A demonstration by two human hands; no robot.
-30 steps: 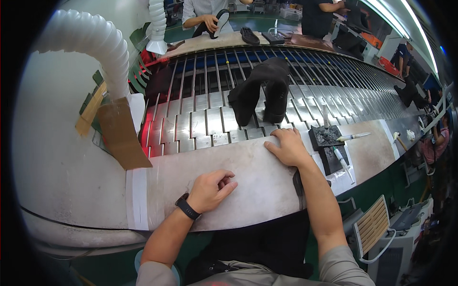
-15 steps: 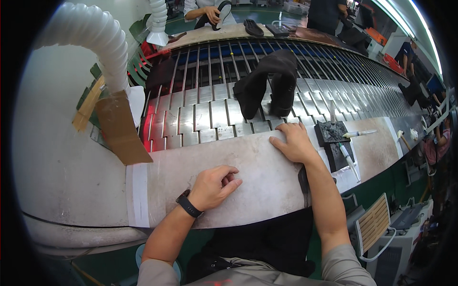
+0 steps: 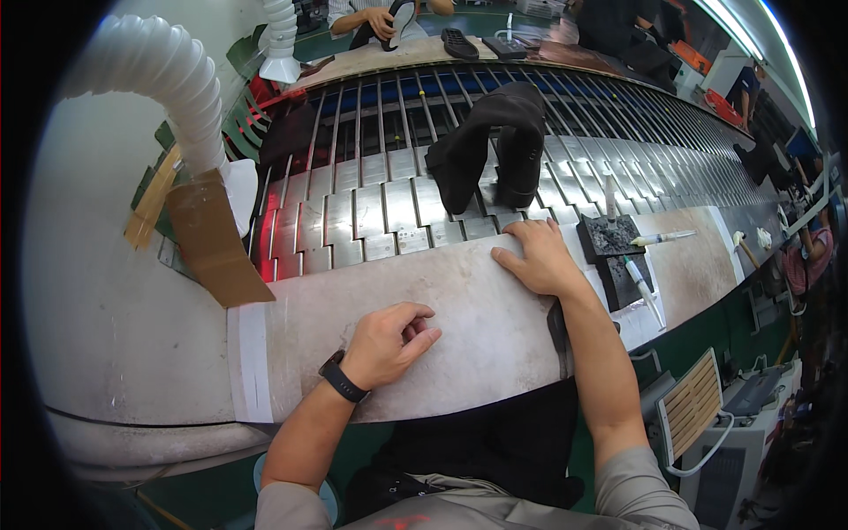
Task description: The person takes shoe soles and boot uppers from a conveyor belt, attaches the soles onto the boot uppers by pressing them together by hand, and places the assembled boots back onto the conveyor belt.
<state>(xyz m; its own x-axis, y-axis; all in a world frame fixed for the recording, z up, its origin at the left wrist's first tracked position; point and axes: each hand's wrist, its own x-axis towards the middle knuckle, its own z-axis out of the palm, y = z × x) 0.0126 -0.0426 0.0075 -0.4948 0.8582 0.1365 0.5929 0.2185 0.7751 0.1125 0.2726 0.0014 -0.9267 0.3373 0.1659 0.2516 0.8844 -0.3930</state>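
My left hand (image 3: 389, 340) rests on the pale worn workbench (image 3: 477, 309), fingers loosely curled and holding nothing; a black watch sits on its wrist. My right hand (image 3: 534, 256) lies flat at the bench's far edge, fingers spread, empty. Just beyond it a pair of tall black boots (image 3: 490, 150) stands on the metal slat conveyor (image 3: 371, 203). To the right of my right hand is a black glue block (image 3: 609, 243) with brushes (image 3: 662, 237) lying across it.
A white ribbed extraction hose (image 3: 177, 79) hangs at the left above a brown cardboard piece (image 3: 212, 243). Another person's hands hold a shoe (image 3: 393, 18) across the conveyor, with a sole (image 3: 459, 42) beside them. A slatted unit (image 3: 693, 406) stands at lower right.
The boots have ridden further along the conveyor away from my right hand. My left hand's fingers have curled in slightly; both hands stay on the bench.
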